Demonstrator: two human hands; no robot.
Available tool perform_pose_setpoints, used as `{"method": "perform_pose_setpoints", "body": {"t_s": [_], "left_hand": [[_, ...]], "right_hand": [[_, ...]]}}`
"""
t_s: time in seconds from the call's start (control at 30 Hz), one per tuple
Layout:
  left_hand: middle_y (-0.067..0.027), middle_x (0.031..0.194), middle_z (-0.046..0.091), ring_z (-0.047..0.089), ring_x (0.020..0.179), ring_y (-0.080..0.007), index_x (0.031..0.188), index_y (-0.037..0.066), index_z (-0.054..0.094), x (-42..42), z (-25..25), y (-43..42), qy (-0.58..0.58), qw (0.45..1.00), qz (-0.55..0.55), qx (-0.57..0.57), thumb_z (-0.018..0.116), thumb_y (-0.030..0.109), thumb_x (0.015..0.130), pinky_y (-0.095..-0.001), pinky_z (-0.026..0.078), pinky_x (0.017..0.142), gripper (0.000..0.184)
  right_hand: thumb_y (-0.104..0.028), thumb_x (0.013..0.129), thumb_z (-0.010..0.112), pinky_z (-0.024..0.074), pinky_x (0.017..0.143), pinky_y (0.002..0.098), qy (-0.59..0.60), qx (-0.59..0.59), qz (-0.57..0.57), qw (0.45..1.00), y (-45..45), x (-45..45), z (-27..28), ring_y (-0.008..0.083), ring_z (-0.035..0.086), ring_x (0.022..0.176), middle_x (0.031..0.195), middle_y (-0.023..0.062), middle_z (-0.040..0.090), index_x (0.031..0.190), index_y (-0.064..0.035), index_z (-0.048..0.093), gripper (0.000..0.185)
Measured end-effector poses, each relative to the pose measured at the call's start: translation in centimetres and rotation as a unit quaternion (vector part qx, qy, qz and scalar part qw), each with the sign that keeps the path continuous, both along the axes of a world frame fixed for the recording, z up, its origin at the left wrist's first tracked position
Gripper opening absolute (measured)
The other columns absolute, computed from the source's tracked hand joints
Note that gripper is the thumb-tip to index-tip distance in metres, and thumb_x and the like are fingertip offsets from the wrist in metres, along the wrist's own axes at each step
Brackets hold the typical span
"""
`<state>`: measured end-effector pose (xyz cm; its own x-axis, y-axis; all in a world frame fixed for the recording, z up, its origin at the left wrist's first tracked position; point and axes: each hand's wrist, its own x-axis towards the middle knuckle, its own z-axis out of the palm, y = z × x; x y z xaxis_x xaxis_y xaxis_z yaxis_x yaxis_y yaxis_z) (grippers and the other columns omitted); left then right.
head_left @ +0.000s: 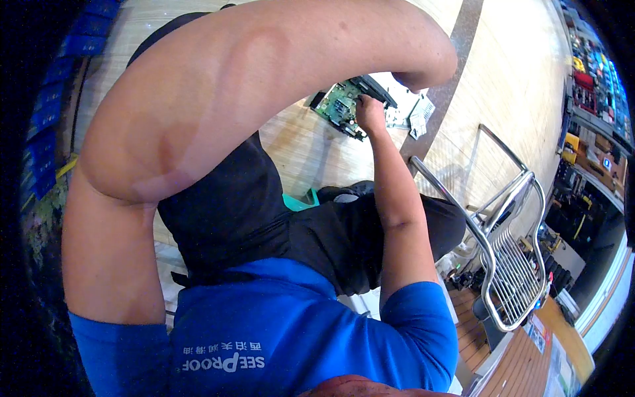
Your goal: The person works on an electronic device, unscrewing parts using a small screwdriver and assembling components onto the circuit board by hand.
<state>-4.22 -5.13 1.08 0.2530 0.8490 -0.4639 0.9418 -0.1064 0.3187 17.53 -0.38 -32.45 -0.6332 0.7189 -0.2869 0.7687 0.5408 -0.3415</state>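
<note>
My left arm crosses the upper part of the view, close to the camera. It ends at my bent left hand (431, 54), whose fingers are hidden. Beyond it, on the light wood-patterned floor, lies a green circuit board (338, 106) with connectors and dark parts along its edges. My right hand (370, 114) is over the board's right side, fingers curled down onto it. What the fingers pinch, if anything, is too small to make out. A long black part (377, 89) and a white panel (398, 118) lie beside the board, partly covered by my arm.
A chrome-framed chair (512, 278) with a slatted wire back stands to my right. Shelves with many goods (585, 99) line the far right. Blue bins (49, 126) are at the left edge. A green plastic piece (301, 200) shows between my legs.
</note>
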Motion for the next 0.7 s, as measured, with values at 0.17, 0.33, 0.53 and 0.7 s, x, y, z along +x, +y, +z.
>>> {"method": "perform_pose_setpoints", "body": {"t_s": [0.17,0.33,0.53,0.7], "left_hand": [[-0.0146,0.098,0.071,0.068,0.09,-0.0293,0.095,0.005,0.075,-0.14,0.09,-0.4,-0.008,1.0,-0.004,0.015,0.072,0.009,0.071,-0.0407,0.054,0.075,0.025],[-0.0144,0.099,0.07,0.068,0.091,-0.0289,0.096,0.005,0.074,-0.11,0.47,-0.41,-0.004,1.0,-0.015,0.005,0.071,0.008,0.072,-0.0401,0.054,0.075,0.025],[-0.0152,0.099,0.07,0.068,0.091,-0.0289,0.095,0.004,0.074,-0.28,0.02,-0.44,-0.021,0.999,-0.021,0.025,0.071,0.009,0.071,-0.0402,0.054,0.075,0.025],[-0.0151,0.097,0.071,0.068,0.09,-0.0292,0.094,0.004,0.074,-0.09,0.15,-0.51,-0.015,1.0,-0.011,0.017,0.071,0.009,0.071,-0.0407,0.054,0.075,0.024]], "right_hand": [[-0.016,0.085,0.053,0.0487,0.079,0.0514,-0.001,0.007,0.003,1.0,-0.04,0.01,0.03,0.0442,0.062,0.085,0.086,0.0274,0.064,0.089,-0.0003,0.067,0.022],[-0.017,0.087,0.053,0.049,0.079,0.0518,0.001,0.004,-0.001,1.0,-0.12,0.04,0.02,0.0444,0.062,0.084,0.086,0.027,0.064,0.09,-0.0015,0.068,0.022],[-0.019,0.088,0.053,0.0493,0.079,0.0516,-0.024,0.0,0.01,1.0,-0.11,-0.07,0.3,0.0442,0.062,0.085,0.086,0.0261,0.065,0.09,-0.0024,0.068,0.022],[-0.02,0.088,0.053,0.0491,0.078,0.0517,-0.022,0.003,0.015,1.0,-0.01,0.07,-0.08,0.0441,0.062,0.085,0.086,0.026,0.065,0.089,-0.002,0.067,0.022]]}}
